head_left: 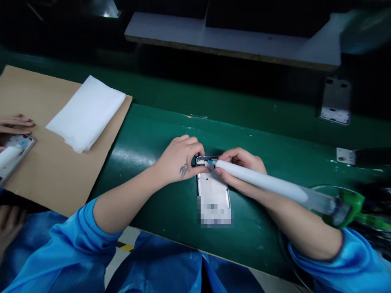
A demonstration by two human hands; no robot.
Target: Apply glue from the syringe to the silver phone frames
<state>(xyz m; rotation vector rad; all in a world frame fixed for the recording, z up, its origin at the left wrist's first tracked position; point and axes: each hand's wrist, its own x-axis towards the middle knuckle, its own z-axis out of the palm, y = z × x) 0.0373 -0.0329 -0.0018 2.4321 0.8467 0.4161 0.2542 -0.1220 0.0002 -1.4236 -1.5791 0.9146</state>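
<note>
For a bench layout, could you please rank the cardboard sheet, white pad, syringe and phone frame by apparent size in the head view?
1. Cardboard sheet
2. White pad
3. Syringe and phone frame: unsure, since the syringe looks longer but sits nearer the camera.

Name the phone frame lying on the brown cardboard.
The leftmost phone frame on the brown cardboard, beside a co-worker's hand. The others are on the green surface: one between the left hand and right hand, one far right.
</note>
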